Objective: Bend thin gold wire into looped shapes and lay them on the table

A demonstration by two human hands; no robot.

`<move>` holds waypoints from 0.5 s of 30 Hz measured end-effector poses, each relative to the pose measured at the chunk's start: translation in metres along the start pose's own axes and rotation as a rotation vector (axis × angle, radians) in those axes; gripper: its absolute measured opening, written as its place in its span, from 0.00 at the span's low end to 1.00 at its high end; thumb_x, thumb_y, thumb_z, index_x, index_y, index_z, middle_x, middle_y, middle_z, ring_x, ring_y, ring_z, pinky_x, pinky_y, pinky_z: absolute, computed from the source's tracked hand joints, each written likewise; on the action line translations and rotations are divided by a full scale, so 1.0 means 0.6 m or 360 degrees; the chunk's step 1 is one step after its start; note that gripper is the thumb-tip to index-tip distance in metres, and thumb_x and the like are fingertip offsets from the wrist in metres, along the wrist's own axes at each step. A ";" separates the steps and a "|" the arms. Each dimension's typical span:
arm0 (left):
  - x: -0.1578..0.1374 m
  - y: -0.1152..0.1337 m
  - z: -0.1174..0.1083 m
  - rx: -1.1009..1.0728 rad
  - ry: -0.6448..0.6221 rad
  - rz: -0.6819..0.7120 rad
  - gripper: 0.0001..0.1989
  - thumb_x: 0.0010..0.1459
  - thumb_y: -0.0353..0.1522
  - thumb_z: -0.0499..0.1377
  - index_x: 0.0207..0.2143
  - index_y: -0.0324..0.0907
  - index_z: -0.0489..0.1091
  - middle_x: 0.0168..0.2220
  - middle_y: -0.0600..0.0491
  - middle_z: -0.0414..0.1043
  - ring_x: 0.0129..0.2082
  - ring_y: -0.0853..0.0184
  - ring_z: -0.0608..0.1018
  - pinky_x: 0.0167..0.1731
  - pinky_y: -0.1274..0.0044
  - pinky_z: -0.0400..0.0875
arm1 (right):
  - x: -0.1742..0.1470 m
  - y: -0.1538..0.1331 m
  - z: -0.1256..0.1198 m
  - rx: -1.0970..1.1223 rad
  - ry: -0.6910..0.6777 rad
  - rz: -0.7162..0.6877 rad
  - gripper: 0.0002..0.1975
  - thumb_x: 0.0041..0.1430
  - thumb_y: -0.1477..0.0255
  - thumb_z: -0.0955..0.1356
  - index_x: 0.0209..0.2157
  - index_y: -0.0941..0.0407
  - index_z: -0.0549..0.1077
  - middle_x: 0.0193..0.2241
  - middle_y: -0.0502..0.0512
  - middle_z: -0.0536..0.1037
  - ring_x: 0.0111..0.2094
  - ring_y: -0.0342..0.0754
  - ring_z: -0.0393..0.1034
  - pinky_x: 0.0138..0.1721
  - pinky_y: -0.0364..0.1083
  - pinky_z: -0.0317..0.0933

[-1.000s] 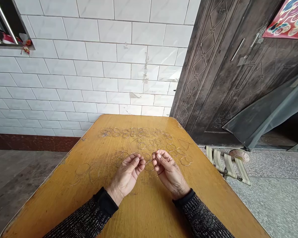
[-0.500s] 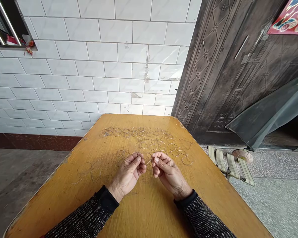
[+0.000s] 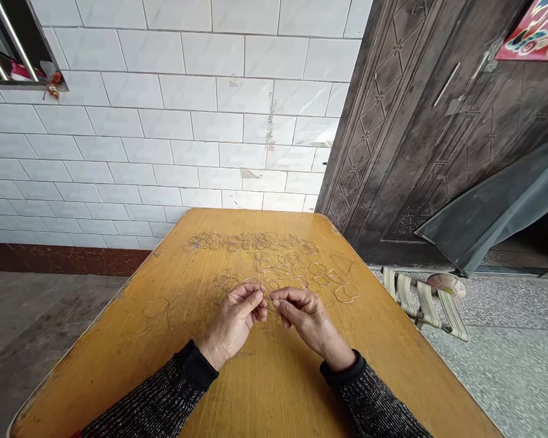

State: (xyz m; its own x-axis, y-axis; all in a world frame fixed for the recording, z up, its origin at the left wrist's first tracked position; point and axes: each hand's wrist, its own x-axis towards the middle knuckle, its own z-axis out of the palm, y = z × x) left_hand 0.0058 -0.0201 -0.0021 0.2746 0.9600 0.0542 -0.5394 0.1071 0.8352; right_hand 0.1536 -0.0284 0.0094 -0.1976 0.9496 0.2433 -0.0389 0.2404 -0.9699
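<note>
My left hand [image 3: 237, 319] is closed in a pinch above the middle of the wooden table [image 3: 256, 389]. A thin wire [image 3: 252, 280] curves out past its fingertips. Close by on the right, my right hand [image 3: 310, 319] pinches with thumb and forefinger at the same thin wire, the fingertips almost meeting those of the left. The short stretch between the hands is too fine to follow clearly. Beyond both hands lie several bent wire loops [image 3: 262, 241] in a row, with more loops [image 3: 322, 277] nearer on the right.
Loose wire [image 3: 158, 316] lies on the table's left part. A white tiled wall [image 3: 164, 134] rises behind the table. To the right are a dark carved door [image 3: 393, 152], a grey curtain [image 3: 493, 213] and a low striped stool [image 3: 424, 301].
My right hand has moved left, and its fingertips now come close to the left hand's. The right forefinger lies flatter. My left hand has hardly moved.
</note>
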 end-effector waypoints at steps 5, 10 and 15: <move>-0.001 0.005 -0.003 0.0420 -0.0026 0.0091 0.09 0.48 0.35 0.62 0.29 0.37 0.70 0.22 0.55 0.68 0.21 0.73 0.70 0.23 0.80 0.64 | -0.001 0.001 0.001 -0.0156 -0.0012 -0.0023 0.09 0.49 0.66 0.68 0.26 0.57 0.76 0.16 0.47 0.65 0.16 0.37 0.57 0.17 0.38 0.55; -0.007 0.017 0.003 0.0794 -0.0021 0.0205 0.09 0.50 0.35 0.60 0.28 0.37 0.71 0.22 0.54 0.70 0.21 0.72 0.72 0.23 0.79 0.66 | -0.002 0.004 -0.002 -0.0298 0.0004 -0.0071 0.08 0.51 0.70 0.66 0.26 0.56 0.77 0.17 0.47 0.65 0.16 0.37 0.57 0.17 0.38 0.54; -0.008 0.021 0.004 0.0931 -0.0020 0.0323 0.08 0.50 0.35 0.59 0.29 0.38 0.72 0.20 0.53 0.72 0.20 0.71 0.73 0.23 0.79 0.67 | -0.002 0.012 -0.005 -0.0424 0.0003 -0.0166 0.09 0.53 0.71 0.65 0.29 0.55 0.77 0.21 0.50 0.70 0.17 0.38 0.59 0.18 0.38 0.55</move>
State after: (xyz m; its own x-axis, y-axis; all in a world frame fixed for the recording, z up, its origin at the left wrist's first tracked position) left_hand -0.0004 -0.0243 0.0093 0.2234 0.9430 0.2468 -0.0569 -0.2401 0.9691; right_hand 0.1566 -0.0272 0.0023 -0.2046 0.9172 0.3419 0.1996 0.3810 -0.9028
